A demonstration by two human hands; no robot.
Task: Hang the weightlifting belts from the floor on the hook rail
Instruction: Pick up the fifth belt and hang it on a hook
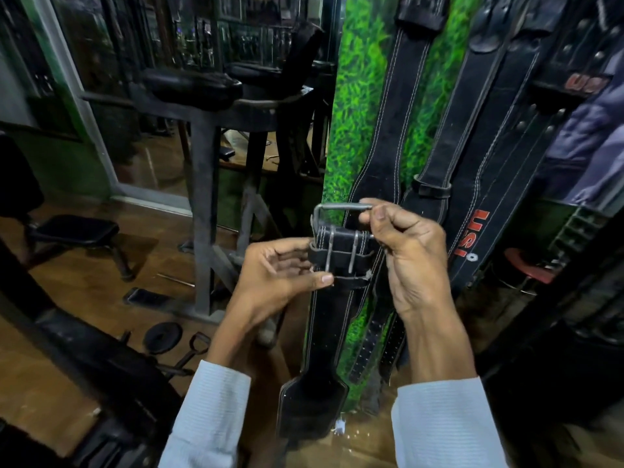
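A black leather weightlifting belt [324,336] with white stitching hangs down from my hands in front of the green grass-print wall. My left hand [280,278] grips its strap just below the buckle. My right hand [408,251] pinches the steel buckle frame [341,208] at the belt's top end, with its two prongs lying over the strap. Several other black belts [381,116] hang on the wall behind, one with red lettering [472,238]. The hook rail itself is out of view above.
A dark metal gym machine frame [202,170] with black pads stands to the left. On the wooden floor lie a phone [147,297], a small weight plate [163,337] and a cable handle [194,349]. A bench seat [76,229] sits at far left.
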